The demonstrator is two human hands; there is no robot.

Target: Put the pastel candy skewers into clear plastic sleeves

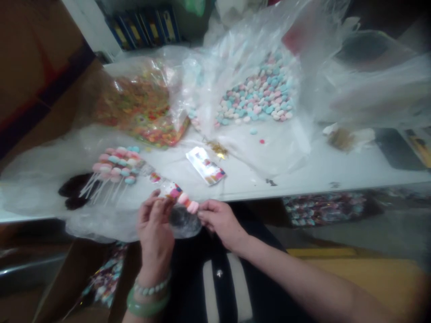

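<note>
In front of my body, a skewer of pink and orange candy pieces (187,203) sits partly in a printed clear wrapper (174,191). My left hand (155,226) has its fingers closed on the wrapper. Pinched at the other end of the candy is my right hand (220,220); the stick itself is hidden by its fingers. To the left lies a pile of candy skewers (116,163) in pink, white and blue, their white sticks pointing toward me. A stack of shiny printed wrappers (205,166) rests on the table beyond my hands.
Behind are a clear bag of orange and green candies (141,107) and an open bag of pastel candies (257,98). Gold twist ties (217,147) lie near the wrappers. A cardboard box (37,67) stands left. Packed candies (325,208) sit below the table edge (303,186).
</note>
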